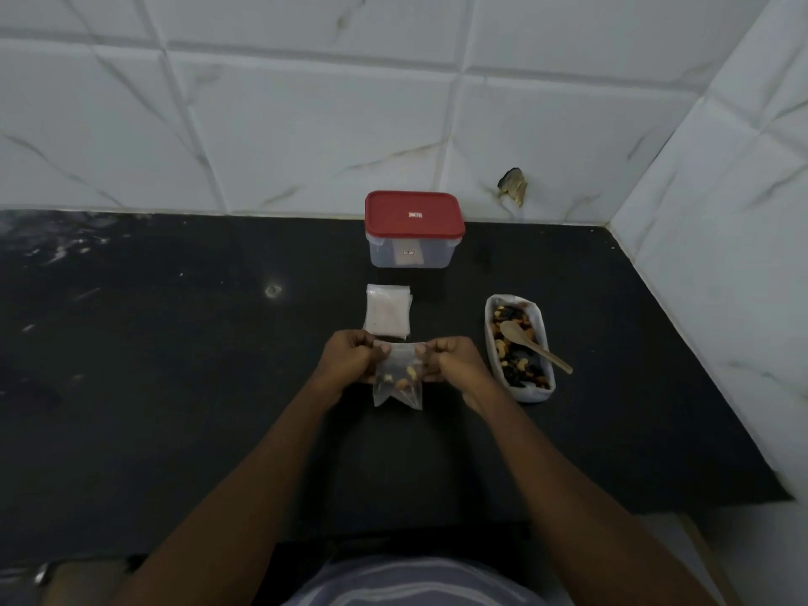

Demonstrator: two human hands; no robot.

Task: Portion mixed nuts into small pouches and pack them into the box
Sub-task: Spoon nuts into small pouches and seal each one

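A small clear pouch (pixel 397 380) with a few mixed nuts in its lower half hangs upright above the black counter. My left hand (pixel 350 360) pinches its top left edge and my right hand (pixel 452 360) pinches its top right edge. Just behind the hands lies a stack of empty clear pouches (pixel 388 310). A clear box with a red lid (pixel 414 229) stands shut at the back, near the wall. To the right, a white oblong tray (pixel 492 343) holds mixed nuts (pixel 520 367), and a wooden spoon (pixel 531 345) rests in it.
The black counter (pixel 175 365) ends at a white tiled wall behind and another tiled wall on the right. Its front edge runs close to my body.
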